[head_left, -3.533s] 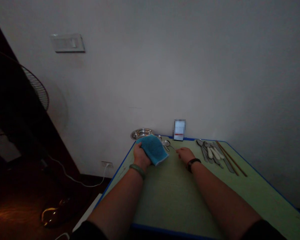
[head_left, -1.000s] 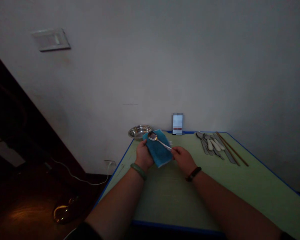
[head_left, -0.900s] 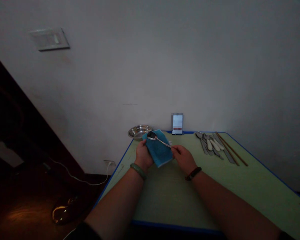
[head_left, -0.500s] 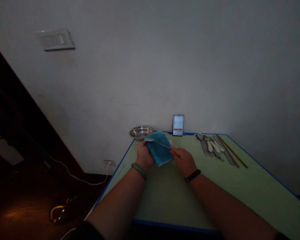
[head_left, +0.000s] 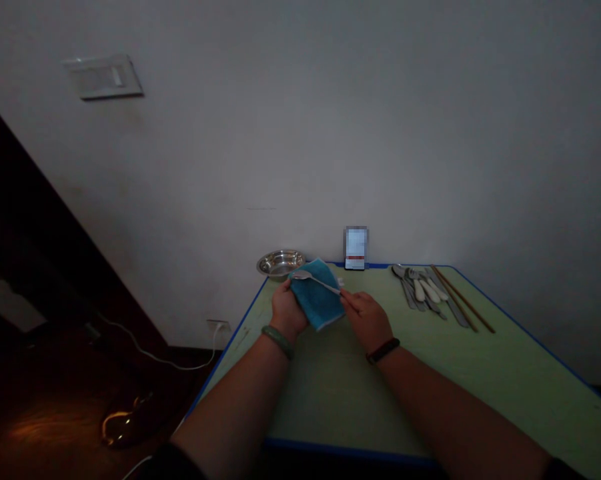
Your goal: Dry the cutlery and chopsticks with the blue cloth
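Note:
A blue cloth (head_left: pixel 320 303) with a pale edge lies over my left hand (head_left: pixel 287 311), which supports it from below and behind; most of those fingers are hidden under it. My right hand (head_left: pixel 367 319) is closed on the handle end of a metal spoon (head_left: pixel 325 285). The spoon lies across the front of the cloth, its bowl pointing left near my left thumb. Behind the cloth, at the table's far left corner, stands a shiny steel bowl (head_left: pixel 275 265).
Spoons, forks and knives (head_left: pixel 420 288) lie in a group on the pale green table (head_left: pixel 350 400), right of my hands. A pair of wooden chopsticks (head_left: pixel 463 299) lies beside them. A phone (head_left: pixel 356 248) leans upright against the wall. A white cable (head_left: pixel 180 365) hangs left of the table.
The spoon has turned over in my right hand, so its bowl shows a different face. Both hands and the cloth stay in nearly the same place. The view has shifted slightly.

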The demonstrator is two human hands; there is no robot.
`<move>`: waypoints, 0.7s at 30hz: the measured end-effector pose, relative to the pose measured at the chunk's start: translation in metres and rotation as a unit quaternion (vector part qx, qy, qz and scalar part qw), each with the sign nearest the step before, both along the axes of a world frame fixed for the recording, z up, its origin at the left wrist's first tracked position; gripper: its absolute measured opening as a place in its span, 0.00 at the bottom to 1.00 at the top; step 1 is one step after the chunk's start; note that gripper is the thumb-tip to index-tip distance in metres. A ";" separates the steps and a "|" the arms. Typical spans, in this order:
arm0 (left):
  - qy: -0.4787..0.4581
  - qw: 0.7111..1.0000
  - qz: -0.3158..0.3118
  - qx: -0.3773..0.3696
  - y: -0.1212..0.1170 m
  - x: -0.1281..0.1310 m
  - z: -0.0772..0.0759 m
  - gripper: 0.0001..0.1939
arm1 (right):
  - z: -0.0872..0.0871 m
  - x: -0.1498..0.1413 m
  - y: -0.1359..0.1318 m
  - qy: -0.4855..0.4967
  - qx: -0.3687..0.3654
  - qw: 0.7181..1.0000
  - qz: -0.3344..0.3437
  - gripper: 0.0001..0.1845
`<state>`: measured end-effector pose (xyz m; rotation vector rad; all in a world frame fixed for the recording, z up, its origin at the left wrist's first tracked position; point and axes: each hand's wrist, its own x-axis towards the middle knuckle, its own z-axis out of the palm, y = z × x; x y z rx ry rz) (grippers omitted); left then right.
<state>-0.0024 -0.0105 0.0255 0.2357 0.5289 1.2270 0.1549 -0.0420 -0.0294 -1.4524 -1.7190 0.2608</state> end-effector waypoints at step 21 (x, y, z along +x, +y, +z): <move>0.009 1.000 -0.004 -0.005 0.004 0.000 -0.004 0.23 | 0.004 -0.004 -0.005 -0.157 -0.023 0.986 0.041 0.20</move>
